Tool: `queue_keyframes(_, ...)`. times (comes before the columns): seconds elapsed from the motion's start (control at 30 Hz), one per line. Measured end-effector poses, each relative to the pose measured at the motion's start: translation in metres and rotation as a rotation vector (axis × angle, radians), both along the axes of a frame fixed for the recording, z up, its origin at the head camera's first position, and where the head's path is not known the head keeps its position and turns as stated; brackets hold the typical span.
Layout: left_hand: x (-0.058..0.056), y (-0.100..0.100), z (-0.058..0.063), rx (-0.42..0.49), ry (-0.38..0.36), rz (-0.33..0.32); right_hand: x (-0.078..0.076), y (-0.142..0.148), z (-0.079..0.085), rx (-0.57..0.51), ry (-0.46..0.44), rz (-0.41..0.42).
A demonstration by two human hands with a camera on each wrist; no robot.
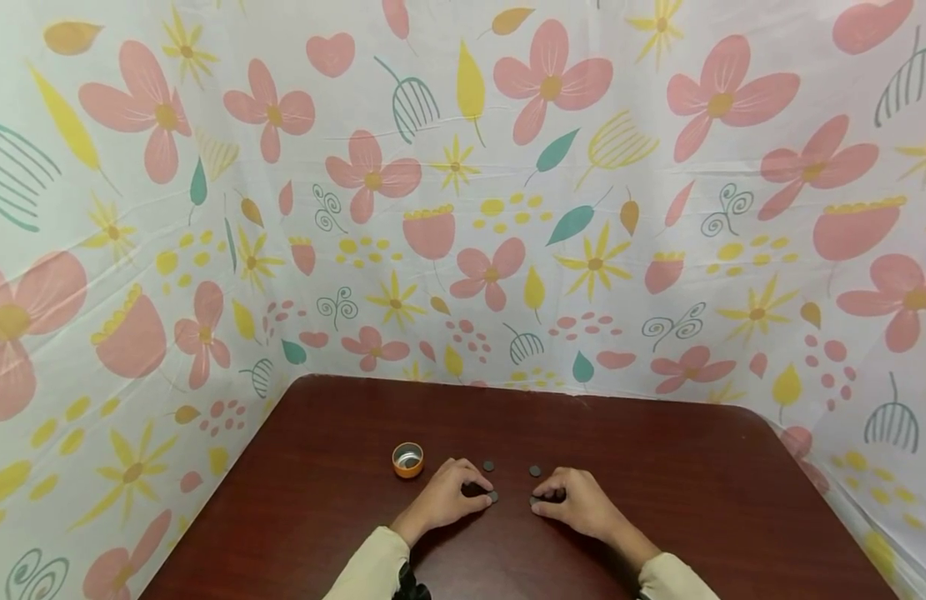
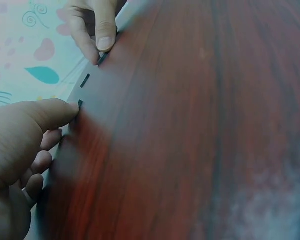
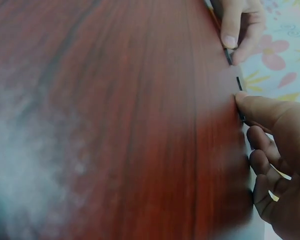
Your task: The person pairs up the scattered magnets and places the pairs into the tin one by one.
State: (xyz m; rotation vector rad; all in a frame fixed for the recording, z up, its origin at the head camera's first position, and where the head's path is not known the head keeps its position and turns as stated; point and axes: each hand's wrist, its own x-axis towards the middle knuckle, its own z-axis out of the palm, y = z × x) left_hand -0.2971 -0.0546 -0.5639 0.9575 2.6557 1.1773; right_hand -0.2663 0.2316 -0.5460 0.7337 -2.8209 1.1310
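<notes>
Nearest the camera, the forearms are covered by pale sleeves (image 1: 372,563). By the left grip (image 1: 451,495), the near left disc (image 1: 494,497), thin and dark, is pinched between thumb and forefinger; by the right grip (image 1: 580,503), the near right disc (image 1: 534,502) is pinched likewise, mostly covered by fingertips. Whether either is lifted off the worktop (image 1: 658,467) cannot be told. Because so little edge can be held, a disc might be dropped or sent sliding over the smooth wood if the pinch were loosened or set unevenly. Just beyond, the far left disc (image 1: 488,466) and the far right disc (image 1: 535,471) are left lying loose; they could be knocked askew by the fingers if the hands were pushed forward. Left of them, an orange-rimmed tin (image 1: 407,475) is placed; it might be tipped if caught by the left hand. Farthest off, the worktop is backed by flowered cloth (image 1: 372,179).
</notes>
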Motion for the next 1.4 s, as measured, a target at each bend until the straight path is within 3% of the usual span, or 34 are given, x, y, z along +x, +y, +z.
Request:
queue_keyframes(0.63, -0.002, 0.014, -0.002, -0.02, 0.014, 0.001, -0.009, -0.02, -0.002, 0.001, -0.001, 0.057)
queue_keyframes(1.13, -0.005, 0.018, -0.006, -0.006, -0.013, -0.029, -0.011, -0.025, -0.004, 0.018, 0.01, 0.06)
queue_keyframes(1.4, -0.004, 0.018, -0.003, -0.007, -0.037, -0.017, -0.01, -0.024, -0.002, 0.008, 0.002, 0.065)
